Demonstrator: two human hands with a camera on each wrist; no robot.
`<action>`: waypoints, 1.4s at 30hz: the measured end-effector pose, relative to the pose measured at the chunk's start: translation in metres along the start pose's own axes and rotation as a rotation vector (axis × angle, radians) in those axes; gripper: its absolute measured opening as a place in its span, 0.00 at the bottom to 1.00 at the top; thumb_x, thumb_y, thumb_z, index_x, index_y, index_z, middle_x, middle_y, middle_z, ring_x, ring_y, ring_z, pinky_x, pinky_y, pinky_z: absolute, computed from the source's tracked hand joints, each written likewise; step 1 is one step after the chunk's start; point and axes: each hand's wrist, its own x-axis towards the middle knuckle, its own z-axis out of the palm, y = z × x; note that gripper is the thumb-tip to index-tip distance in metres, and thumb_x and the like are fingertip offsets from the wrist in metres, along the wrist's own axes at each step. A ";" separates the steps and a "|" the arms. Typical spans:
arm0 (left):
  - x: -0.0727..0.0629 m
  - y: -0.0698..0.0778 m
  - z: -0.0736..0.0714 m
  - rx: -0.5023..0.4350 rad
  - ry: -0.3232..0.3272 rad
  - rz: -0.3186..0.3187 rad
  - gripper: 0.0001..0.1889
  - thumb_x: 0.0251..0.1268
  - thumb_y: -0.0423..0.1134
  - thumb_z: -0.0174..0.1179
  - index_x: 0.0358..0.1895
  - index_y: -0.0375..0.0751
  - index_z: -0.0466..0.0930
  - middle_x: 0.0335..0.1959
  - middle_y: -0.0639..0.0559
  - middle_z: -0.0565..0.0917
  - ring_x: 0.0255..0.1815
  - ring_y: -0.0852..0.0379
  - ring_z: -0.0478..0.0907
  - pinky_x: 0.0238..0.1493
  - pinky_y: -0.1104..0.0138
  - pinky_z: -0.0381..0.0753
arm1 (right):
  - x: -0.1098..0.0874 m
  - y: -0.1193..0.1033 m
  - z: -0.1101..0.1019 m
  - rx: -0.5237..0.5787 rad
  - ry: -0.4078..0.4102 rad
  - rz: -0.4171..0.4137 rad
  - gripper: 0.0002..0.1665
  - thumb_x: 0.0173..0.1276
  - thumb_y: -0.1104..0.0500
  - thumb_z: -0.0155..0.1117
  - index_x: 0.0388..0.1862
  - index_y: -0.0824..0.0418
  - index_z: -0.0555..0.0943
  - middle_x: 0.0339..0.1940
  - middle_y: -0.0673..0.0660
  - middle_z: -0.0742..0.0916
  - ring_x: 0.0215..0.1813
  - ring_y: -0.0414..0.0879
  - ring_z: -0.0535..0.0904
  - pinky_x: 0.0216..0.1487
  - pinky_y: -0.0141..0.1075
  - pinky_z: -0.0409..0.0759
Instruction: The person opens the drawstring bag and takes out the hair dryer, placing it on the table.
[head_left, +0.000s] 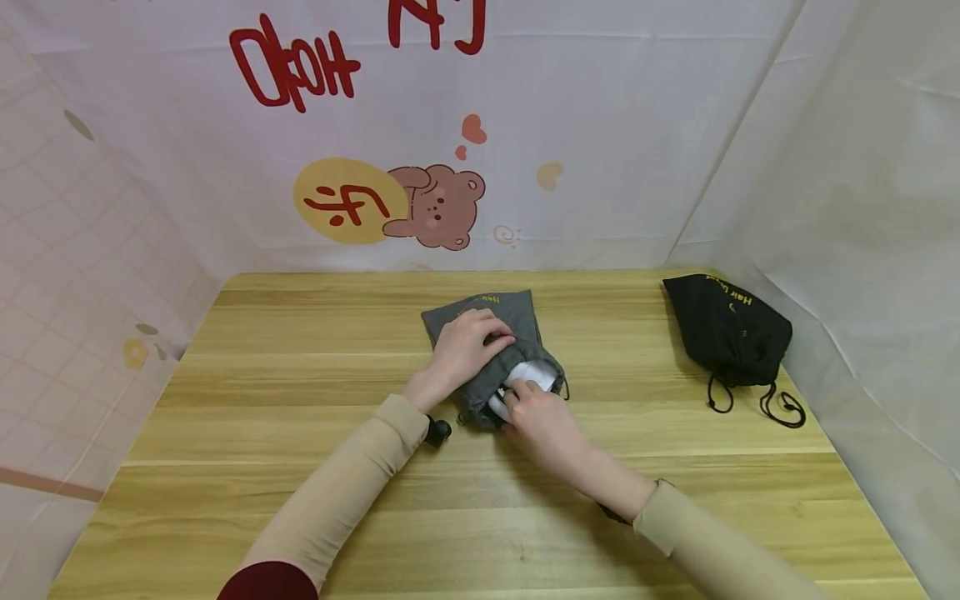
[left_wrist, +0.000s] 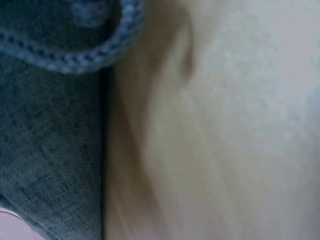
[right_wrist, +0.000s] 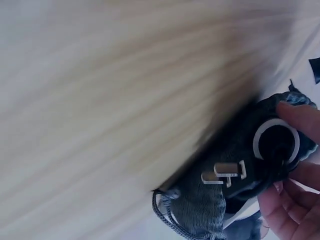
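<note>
A grey drawstring bag point(head_left: 517, 317) with yellow lettering lies at the middle of the table, its mouth turned toward the near right. My left hand point(head_left: 468, 346) is on top of it, fingers bent and gripping the cloth. Inside the mouth shows a white hair dryer point(head_left: 538, 375), mostly hidden by the bag. With thumb and fingers my right hand point(head_left: 543, 421) holds it at the opening. The right wrist view shows a plug with metal prongs point(right_wrist: 227, 172) and a pale ring point(right_wrist: 256, 142) in the mouth. A cord point(left_wrist: 80, 60) hangs by the bag in the left wrist view.
A black drawstring bag point(head_left: 731, 329) with yellow lettering lies at the table's far right, its cords trailing toward the near side. The wooden table point(head_left: 300, 358) is bounded by a white printed cloth point(head_left: 600, 125) at the back and sheets at both sides.
</note>
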 end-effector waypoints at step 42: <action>0.000 0.007 0.002 0.067 0.023 0.000 0.08 0.71 0.48 0.70 0.39 0.51 0.92 0.35 0.55 0.87 0.37 0.55 0.84 0.38 0.60 0.87 | -0.010 0.023 0.009 -0.131 0.128 -0.193 0.18 0.52 0.53 0.80 0.34 0.61 0.82 0.31 0.53 0.82 0.29 0.44 0.79 0.24 0.33 0.78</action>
